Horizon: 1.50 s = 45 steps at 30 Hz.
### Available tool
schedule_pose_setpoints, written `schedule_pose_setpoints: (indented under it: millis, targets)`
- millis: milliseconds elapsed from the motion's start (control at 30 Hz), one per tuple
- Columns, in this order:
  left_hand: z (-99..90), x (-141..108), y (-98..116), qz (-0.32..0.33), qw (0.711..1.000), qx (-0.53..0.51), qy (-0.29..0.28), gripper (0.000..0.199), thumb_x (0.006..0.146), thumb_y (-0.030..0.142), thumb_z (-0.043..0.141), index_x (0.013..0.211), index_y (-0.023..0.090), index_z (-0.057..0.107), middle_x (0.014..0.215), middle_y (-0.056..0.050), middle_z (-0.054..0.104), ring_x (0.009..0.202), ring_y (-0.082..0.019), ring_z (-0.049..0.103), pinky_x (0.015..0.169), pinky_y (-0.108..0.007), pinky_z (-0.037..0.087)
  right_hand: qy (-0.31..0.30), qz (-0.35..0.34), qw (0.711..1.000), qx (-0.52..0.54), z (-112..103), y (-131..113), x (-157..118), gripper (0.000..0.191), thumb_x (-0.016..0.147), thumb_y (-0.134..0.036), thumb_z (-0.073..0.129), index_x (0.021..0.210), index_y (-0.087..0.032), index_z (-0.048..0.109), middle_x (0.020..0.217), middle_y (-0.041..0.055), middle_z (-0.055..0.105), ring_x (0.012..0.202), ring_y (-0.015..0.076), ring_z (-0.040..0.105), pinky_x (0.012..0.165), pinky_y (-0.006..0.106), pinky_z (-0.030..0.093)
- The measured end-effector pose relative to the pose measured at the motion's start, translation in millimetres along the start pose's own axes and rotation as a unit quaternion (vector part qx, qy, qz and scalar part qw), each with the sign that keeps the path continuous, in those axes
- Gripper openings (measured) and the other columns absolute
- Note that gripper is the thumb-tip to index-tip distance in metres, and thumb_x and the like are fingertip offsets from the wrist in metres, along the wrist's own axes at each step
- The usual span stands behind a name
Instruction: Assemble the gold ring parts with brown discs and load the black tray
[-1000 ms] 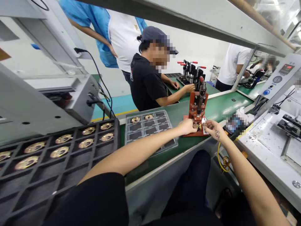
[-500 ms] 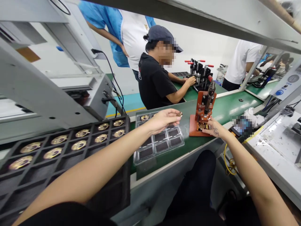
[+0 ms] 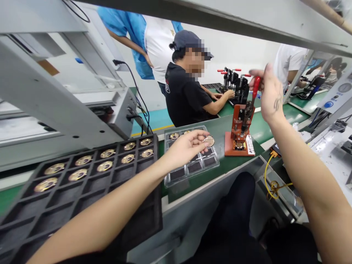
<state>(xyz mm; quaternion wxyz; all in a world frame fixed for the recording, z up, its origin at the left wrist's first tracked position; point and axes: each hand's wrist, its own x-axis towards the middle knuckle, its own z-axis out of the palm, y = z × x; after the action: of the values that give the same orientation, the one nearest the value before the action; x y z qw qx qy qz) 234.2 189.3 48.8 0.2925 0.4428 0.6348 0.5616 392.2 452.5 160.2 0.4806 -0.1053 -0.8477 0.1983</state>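
Note:
My left hand (image 3: pixel 189 145) pinches a round gold-rimmed watch part (image 3: pixel 209 141) with a pale face, held over a clear plastic tray (image 3: pixel 167 181). My right hand (image 3: pixel 268 91) is raised, its fingers around the red lever handle (image 3: pixel 256 86) of a small orange-red hand press (image 3: pixel 238 123), thumb pointing up. In the base of that press lies another gold round part (image 3: pixel 239 145), under the plunger. The clear tray has compartments with dark bottoms, and a few gold parts (image 3: pixel 174 136) sit in its far row, partly hidden by my left hand.
At left, a black compartment tray (image 3: pixel 121 212) bears several gold round parts (image 3: pixel 77 174). A co-worker in a cap (image 3: pixel 189 91) sits across the green bench, near black presses (image 3: pixel 239 88) with red handles. A yellow cable (image 3: pixel 268 183) hangs at right. A metal beam crosses overhead.
My right hand has left the press base and risen to its lever handle. My left hand has turned the watch part so its face shows. The view has shifted slightly.

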Motion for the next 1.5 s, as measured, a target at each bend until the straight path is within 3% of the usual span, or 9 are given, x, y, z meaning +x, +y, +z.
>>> schedule_pose_setpoints:
  millis: [100, 233, 367, 467, 567, 700, 800, 1000, 1500]
  targets:
    - [-2.2, -8, 1, -0.012, 1.0, -0.007, 0.01, 0.052, 0.076, 0.046, 0.095, 0.112, 0.017, 0.07, 0.089, -0.004, 0.079, 0.073, -0.018, 0.077, 0.072, -0.033, 0.064, 0.065, 0.0, 0.998, 0.026, -7, -31, -57, 0.066, 0.118, -0.062, 0.021, 0.124, -0.023, 0.074, 0.111, 0.0093, 0.077, 0.111, 0.0235, 0.077, 0.105, 0.043, 0.062]
    - [5.3, -10, 5, -0.023, 0.999, -0.035, 0.002, 0.045, 0.076, 0.044, 0.097, 0.1, 0.017, 0.071, 0.088, -0.005, 0.079, 0.073, -0.018, 0.077, 0.072, -0.031, 0.064, 0.057, -0.021, 0.998, 0.035, -1, -24, -118, 0.049, 0.118, -0.051, 0.033, 0.111, -0.026, 0.075, 0.121, 0.0084, 0.079, 0.13, 0.0283, 0.072, 0.118, 0.052, 0.055]
    - [25.5, -13, 11, -0.027, 0.994, -0.1, -0.023, 0.044, 0.077, 0.04, 0.097, 0.102, 0.016, 0.069, 0.088, -0.005, 0.079, 0.071, -0.016, 0.075, 0.069, -0.03, 0.063, 0.019, -0.039, 0.998, 0.056, 6, -12, -138, 0.039, 0.116, -0.038, 0.039, 0.124, -0.025, 0.075, 0.139, 0.0102, 0.076, 0.15, 0.0298, 0.06, 0.128, 0.06, 0.046]
    - [38.7, -20, 15, -0.035, 0.988, -0.139, -0.055, 0.042, 0.082, 0.039, 0.094, 0.104, 0.015, 0.068, 0.082, -0.004, 0.078, 0.068, -0.014, 0.074, 0.068, -0.028, 0.061, 0.045, -0.044, 0.998, 0.009, 0, -27, -148, 0.033, 0.112, -0.034, 0.05, 0.134, -0.025, 0.073, 0.151, 0.0124, 0.069, 0.154, 0.0321, 0.054, 0.13, 0.062, 0.041]
    - [47.7, -29, 18, -0.035, 0.983, -0.162, -0.083, 0.041, 0.087, 0.041, 0.091, 0.107, 0.015, 0.066, 0.08, -0.005, 0.08, 0.069, -0.015, 0.075, 0.07, -0.028, 0.062, 0.064, 0.015, 0.998, 0.006, -3, -51, -170, 0.027, 0.11, -0.036, 0.058, 0.125, -0.024, 0.077, 0.134, 0.0129, 0.075, 0.134, 0.0309, 0.068, 0.119, 0.055, 0.052]
    - [58.1, -40, 22, -0.033, 0.975, -0.189, -0.11, 0.043, 0.089, 0.043, 0.09, 0.107, 0.014, 0.064, 0.088, -0.007, 0.081, 0.075, -0.018, 0.079, 0.074, -0.031, 0.065, -0.063, 0.184, 0.968, 0.158, 4, -72, -200, 0.03, 0.11, -0.044, 0.061, 0.123, -0.023, 0.078, 0.11, 0.0083, 0.082, 0.099, 0.0228, 0.077, 0.095, 0.04, 0.063]
    - [65.7, -45, 24, -0.048, 0.968, -0.211, -0.127, 0.045, 0.088, 0.044, 0.092, 0.106, 0.014, 0.063, 0.087, -0.006, 0.08, 0.078, -0.02, 0.081, 0.075, -0.032, 0.067, -0.094, 0.253, 0.933, 0.238, 7, -78, -210, 0.032, 0.105, -0.048, 0.068, 0.119, -0.021, 0.08, 0.1, 0.0063, 0.082, 0.088, 0.0202, 0.076, 0.085, 0.035, 0.064]
    - [73.1, -53, 30, -0.065, 0.96, -0.223, -0.154, 0.045, 0.089, 0.045, 0.092, 0.105, 0.015, 0.062, 0.088, -0.008, 0.083, 0.083, -0.022, 0.084, 0.08, -0.036, 0.069, -0.099, 0.288, 0.901, 0.308, -5, -81, -211, 0.027, 0.102, -0.045, 0.075, 0.113, -0.023, 0.083, 0.089, 0.0025, 0.079, 0.079, 0.016, 0.073, 0.079, 0.029, 0.063]
    - [80.2, -58, 39, -0.056, 0.956, -0.226, -0.177, 0.044, 0.091, 0.044, 0.091, 0.103, 0.015, 0.061, 0.085, -0.006, 0.08, 0.079, -0.02, 0.083, 0.078, -0.033, 0.069, -0.089, 0.298, 0.899, 0.309, -19, -87, -219, 0.027, 0.101, -0.047, 0.076, 0.111, -0.022, 0.082, 0.094, 0.0042, 0.082, 0.079, 0.0168, 0.074, 0.079, 0.031, 0.065]
